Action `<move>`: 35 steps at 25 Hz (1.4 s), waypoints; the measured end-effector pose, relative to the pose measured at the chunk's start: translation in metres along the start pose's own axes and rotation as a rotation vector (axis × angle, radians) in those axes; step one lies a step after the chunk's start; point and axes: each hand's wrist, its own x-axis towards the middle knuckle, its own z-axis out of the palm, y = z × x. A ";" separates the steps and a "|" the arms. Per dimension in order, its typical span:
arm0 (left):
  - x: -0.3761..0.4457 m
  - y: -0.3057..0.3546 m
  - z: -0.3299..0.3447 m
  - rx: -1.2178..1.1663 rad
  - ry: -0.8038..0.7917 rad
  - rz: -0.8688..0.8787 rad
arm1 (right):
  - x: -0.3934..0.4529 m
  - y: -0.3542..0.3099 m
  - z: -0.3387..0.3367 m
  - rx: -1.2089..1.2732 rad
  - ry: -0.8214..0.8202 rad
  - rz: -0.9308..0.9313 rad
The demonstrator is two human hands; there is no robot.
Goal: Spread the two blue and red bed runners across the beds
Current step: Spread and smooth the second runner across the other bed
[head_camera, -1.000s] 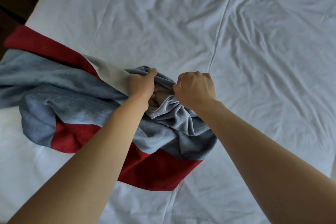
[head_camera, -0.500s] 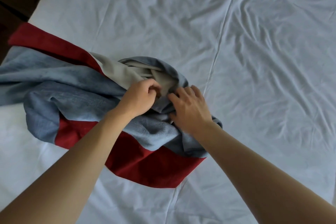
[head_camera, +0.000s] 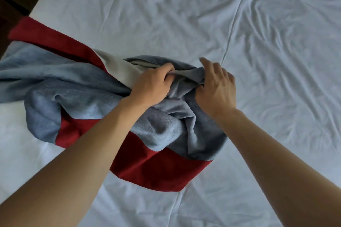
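Here, bunched runner (head_camera: 88, 101) lies on wrinkled white sheet (head_camera: 276, 61); left hand (head_camera: 151, 86) clenches fold of it; right hand (head_camera: 217, 88) rests on bundle, fingers loosely spread.

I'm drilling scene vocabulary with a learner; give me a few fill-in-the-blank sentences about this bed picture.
1. The bed runner is blue and ____.
2. It lies ____ rather than spread flat.
3. The left hand ____ a fold of it.
4. The bedsheet beneath is ____ in colour.

Missing words: red; bunched; grips; white
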 end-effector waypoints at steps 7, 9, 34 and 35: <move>0.042 0.006 -0.012 -0.038 -0.098 -0.068 | 0.043 0.022 0.002 0.022 0.093 0.161; 0.038 -0.007 -0.014 0.016 -0.291 -0.129 | 0.050 0.047 -0.002 0.010 -0.017 0.392; 0.033 -0.012 -0.009 0.107 -0.437 -0.150 | 0.017 0.035 -0.003 0.018 -0.101 -0.041; 0.031 -0.017 -0.014 0.152 -0.460 -0.184 | 0.011 0.043 -0.006 -0.002 -0.132 0.007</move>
